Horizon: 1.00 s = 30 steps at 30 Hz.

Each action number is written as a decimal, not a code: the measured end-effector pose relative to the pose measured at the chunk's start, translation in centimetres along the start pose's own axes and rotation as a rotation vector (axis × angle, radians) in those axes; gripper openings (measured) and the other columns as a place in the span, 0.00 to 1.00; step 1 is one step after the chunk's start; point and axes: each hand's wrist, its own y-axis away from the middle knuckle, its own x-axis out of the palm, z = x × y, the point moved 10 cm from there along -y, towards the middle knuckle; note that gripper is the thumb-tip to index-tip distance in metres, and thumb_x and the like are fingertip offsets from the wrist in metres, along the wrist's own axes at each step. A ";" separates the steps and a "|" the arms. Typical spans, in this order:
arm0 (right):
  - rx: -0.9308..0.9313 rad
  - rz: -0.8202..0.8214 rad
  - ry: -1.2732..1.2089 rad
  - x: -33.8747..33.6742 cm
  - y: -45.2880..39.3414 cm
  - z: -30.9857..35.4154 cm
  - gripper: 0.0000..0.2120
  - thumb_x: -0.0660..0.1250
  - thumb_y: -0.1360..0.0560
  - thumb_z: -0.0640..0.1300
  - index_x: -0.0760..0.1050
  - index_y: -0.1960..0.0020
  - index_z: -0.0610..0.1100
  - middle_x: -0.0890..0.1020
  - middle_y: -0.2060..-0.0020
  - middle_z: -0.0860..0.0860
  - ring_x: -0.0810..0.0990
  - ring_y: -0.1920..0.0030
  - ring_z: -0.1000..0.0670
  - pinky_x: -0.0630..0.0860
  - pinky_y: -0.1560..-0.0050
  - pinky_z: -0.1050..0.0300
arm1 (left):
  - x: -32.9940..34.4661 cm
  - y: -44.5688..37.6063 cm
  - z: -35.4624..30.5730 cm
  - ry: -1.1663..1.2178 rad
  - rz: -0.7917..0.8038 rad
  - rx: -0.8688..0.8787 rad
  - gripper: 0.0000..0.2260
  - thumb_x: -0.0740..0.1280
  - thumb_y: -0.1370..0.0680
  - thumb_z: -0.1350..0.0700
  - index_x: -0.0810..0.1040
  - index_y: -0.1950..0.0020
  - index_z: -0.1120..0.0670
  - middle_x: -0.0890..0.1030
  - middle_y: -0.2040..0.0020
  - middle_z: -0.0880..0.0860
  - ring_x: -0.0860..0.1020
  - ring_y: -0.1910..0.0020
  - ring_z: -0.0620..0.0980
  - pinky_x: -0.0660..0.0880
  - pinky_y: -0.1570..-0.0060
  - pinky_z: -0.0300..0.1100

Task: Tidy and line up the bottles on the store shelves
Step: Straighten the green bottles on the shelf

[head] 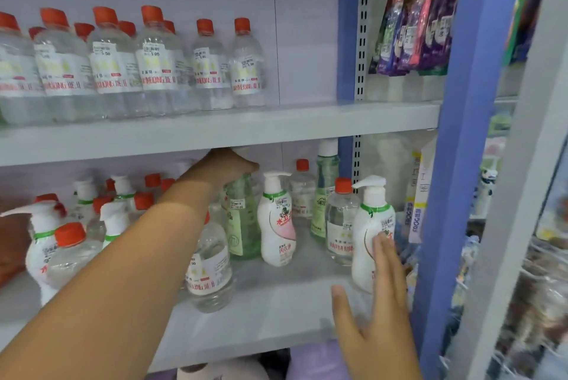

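Right hand [376, 312] sits nearest the lens, low at the front of the lower grey metal shelf [276, 312]. Fingers flat and spread, holding nothing; fingertips rest against the side of a white pump-dispenser bottle with a green neck band [367, 235] at the shelf's right end.

Left hand [229, 166] reaches deep under the upper grey shelf [215, 133]. Fingers curled down over the top of a tall pale-green translucent bottle [241, 219]. Looks like a grip on its neck; the cap is hidden, so how firm the hold is cannot be told.

Progress, judged:
- Upper shelf: clear plastic bottles with red caps [129, 66] stand upright in fairly even rows. Appears done.
- Lower shelf: not done. Red-capped clear bottles, white pump bottles and green bottles stand mixed and staggered. One clear red-label bottle [210, 269] is forward of the rest, partly behind the left forearm. A second white pump bottle with a pink label [276, 222] stands just beside the green one.
- Left cluster is dense and unsorted.

Room:
- Open shelf surface lies front-centre, between the forward clear bottle and the right-hand pump bottle.
- Headroom under the upper shelf is tight for the tall bottles.
- Blue upright post [455, 164] bounds the right end, near the pump bottle; little slack that way.
- Front edge is unguarded; sliding bottles forward risks a tip-off.
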 end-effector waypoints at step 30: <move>0.135 0.451 0.855 15.0 -24.1 4.5 0.10 0.64 0.20 0.44 0.79 0.44 0.41 0.81 0.42 0.46 0.79 0.45 0.45 0.74 0.46 0.56 | -4.3 3.0 3.4 -0.050 -0.007 0.252 0.25 0.72 0.23 0.46 0.67 0.29 0.47 0.74 0.35 0.46 0.75 0.50 0.46 0.68 0.65 0.35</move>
